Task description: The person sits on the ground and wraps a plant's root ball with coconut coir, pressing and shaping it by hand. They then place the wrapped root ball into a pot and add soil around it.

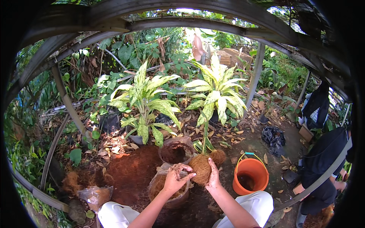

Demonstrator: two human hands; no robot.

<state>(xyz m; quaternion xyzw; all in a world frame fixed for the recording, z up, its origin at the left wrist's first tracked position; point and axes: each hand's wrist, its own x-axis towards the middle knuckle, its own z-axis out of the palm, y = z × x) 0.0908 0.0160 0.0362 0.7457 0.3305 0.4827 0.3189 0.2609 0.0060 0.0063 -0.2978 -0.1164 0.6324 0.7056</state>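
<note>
A round ball of brown coconut fibre [200, 168] sits between my hands, above the ground. My right hand [214, 176] cups its right side with the fingers pointing up. My left hand [179, 176] has its thumb and fingertips against the ball's left edge; whether a strand is pinched there is too small to tell. Both hands are speckled with brown soil. Narrow green leaves [206, 136] rise right behind the ball; their join to it is hidden. A second fibre ball [218, 156] lies just beyond. Below my left hand stands a clear plastic tub [153, 186] with loose fibre inside.
Another tub [163, 154] holds dark soil. An orange bucket [238, 182] with water stands right. Two variegated plants [146, 109] [217, 95] grow ahead. A plastic bag [95, 196] lies left, a black bag [273, 139] right. A person [322, 162] bends beyond a frame post.
</note>
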